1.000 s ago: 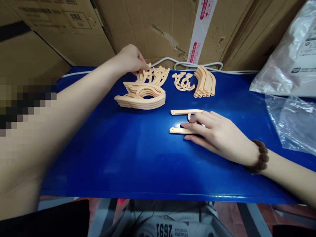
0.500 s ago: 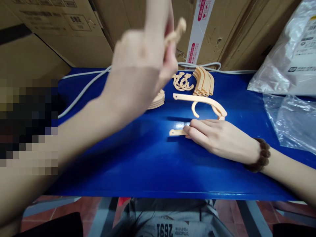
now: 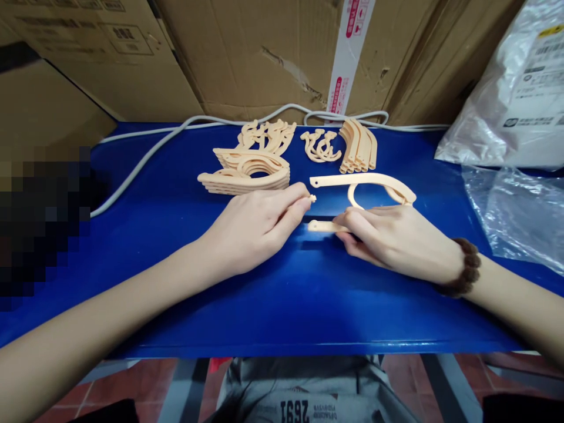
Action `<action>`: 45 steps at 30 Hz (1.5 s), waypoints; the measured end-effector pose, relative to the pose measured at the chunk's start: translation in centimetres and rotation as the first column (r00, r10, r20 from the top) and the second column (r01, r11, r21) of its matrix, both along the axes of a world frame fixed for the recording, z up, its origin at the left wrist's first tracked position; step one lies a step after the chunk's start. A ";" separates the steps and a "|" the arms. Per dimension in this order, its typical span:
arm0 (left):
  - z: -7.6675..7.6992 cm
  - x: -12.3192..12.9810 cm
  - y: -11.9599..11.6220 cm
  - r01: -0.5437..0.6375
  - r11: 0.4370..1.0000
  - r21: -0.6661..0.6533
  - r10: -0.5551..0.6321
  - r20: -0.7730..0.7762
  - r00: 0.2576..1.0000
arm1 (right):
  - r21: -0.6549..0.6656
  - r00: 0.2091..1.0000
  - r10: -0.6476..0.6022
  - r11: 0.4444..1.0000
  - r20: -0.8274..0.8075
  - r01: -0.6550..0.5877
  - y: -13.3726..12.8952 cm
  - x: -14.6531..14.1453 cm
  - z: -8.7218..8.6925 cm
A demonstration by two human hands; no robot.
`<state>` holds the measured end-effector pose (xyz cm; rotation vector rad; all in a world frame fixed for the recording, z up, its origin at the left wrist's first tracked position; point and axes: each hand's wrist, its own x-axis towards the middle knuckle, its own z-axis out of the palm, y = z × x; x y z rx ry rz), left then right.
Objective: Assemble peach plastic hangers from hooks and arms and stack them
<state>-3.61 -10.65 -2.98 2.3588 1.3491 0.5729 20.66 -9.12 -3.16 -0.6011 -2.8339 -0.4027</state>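
Observation:
My left hand [image 3: 264, 226] is closed around a beige plastic piece [image 3: 312, 198]; only its small tip shows past the fingertips. My right hand [image 3: 388, 235] grips a beige assembly whose upper curved arm [image 3: 361, 180] and lower arm [image 3: 324, 226] point left, with a hook between them partly covered by the hand. The tip in my left hand is just left of the gap between the arms, apart from both. Behind my left hand lies a stack of beige curved hangers [image 3: 247, 182].
Behind the hanger stack is a pile of beige pieces [image 3: 267, 138]. Several hooks [image 3: 321, 147] and curved arms [image 3: 359, 147] lie at the blue table's [image 3: 282, 317] back, before a white cable [image 3: 150, 164] and cardboard boxes [image 3: 247, 59]. A plastic bag [image 3: 497, 129] stands right.
My left hand has come down from above the table, with its piece, to the open left side of the assembly. The right hand and the assembly have shifted slightly.

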 end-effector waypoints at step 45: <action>-0.6 -0.1 -0.1 0.201 0.977 0.066 -0.173 -0.291 0.941 | 0.077 0.998 0.005 0.997 -0.058 0.000 -0.2 -0.3 0.3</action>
